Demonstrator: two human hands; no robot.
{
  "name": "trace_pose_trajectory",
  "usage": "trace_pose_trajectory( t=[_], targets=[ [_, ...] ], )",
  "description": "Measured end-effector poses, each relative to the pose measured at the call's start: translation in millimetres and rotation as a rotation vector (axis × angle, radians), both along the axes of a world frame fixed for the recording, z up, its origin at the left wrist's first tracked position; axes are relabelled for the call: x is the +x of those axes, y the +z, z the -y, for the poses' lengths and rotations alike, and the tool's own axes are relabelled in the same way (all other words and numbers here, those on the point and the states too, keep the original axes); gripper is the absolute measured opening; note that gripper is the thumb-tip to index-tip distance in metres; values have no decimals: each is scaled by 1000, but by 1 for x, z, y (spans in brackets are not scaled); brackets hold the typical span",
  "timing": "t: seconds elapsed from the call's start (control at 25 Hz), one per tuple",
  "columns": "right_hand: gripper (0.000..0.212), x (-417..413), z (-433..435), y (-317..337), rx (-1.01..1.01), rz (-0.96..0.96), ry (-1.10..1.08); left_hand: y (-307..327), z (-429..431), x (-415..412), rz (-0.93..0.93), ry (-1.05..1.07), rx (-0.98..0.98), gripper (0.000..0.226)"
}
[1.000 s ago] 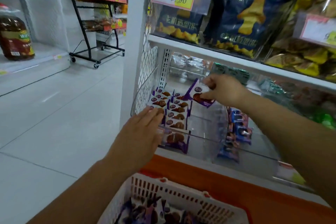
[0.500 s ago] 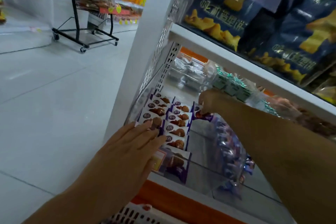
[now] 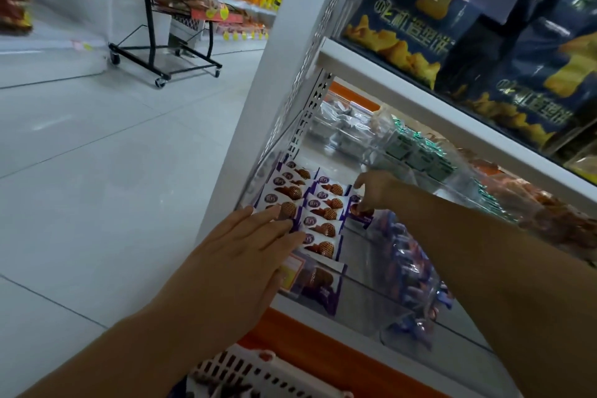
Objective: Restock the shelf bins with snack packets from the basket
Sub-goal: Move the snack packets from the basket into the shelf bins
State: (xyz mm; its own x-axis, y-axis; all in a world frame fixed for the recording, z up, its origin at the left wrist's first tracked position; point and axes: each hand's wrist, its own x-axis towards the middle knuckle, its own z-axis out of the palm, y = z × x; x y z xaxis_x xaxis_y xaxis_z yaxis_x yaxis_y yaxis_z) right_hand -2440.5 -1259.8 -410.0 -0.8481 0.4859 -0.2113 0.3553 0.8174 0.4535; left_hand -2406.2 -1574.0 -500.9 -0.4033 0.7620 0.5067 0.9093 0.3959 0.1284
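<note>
Right hand [image 3: 371, 189] lowered packet [image 3: 361, 212] into bin [image 3: 361, 297], seemingly beside stacked rows [image 3: 323, 213].

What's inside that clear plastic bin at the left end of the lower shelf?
Two overlapping rows of white-and-purple snack packets. The right hand pinches another packet beside them. The left hand lies flat over the left row's front, hiding what is beneath.

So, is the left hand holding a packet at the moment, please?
No, the left hand lies flat, fingers straight, over the stacked packets.
</note>
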Motion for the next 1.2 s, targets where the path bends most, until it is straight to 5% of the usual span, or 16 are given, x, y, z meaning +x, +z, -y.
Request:
trace_pose_trajectory(
  t=[0.12, 0.28, 0.36, 0.48, 0.56, 0.64, 0.72, 0.8, 0.92, 1.08, 1.2],
  targets=[
    [58, 21, 24, 23, -156, -231, 6, 7, 0, 5, -36, 27, 35, 48],
    [31, 116, 110, 37, -658, -1003, 282, 29, 5, 41, 78, 38, 211, 42],
    [29, 176, 153, 6, -834, -1191, 373, 25, 7, 63, 144, -9, 175, 35],
    [28, 238, 188, -100, -1005, -1046, 55, -19, 11, 95, 362, -92, -222, 32],
    [14, 267, 197, -170, -1179, -692, -269, -60, 18, 115, 440, -106, -614, 35],
    [21, 298, 201, -225, -1123, -198, -230, -96, 31, 137, 510, -122, -948, 41],
    [48, 326, 204, -265, -1152, -85, -190, -126, 48, 155, 560, -100, -1115, 60],
    [72, 339, 213, -295, -1294, -122, -193, -147, 61, 165, 610, -38, -1165, 74],
    [83, 344, 237, -320, -1220, -44, -86, -160, 68, 175, 666, 36, -1111, 74],
    [44, 350, 252, -327, -1194, -323, -98, -158, 71, 190, 682, 118, -982, 61],
    [31, 331, 238, -287, -1384, -409, -518, -152, 67, 193, 674, 192, -825, 38]
  ],
)
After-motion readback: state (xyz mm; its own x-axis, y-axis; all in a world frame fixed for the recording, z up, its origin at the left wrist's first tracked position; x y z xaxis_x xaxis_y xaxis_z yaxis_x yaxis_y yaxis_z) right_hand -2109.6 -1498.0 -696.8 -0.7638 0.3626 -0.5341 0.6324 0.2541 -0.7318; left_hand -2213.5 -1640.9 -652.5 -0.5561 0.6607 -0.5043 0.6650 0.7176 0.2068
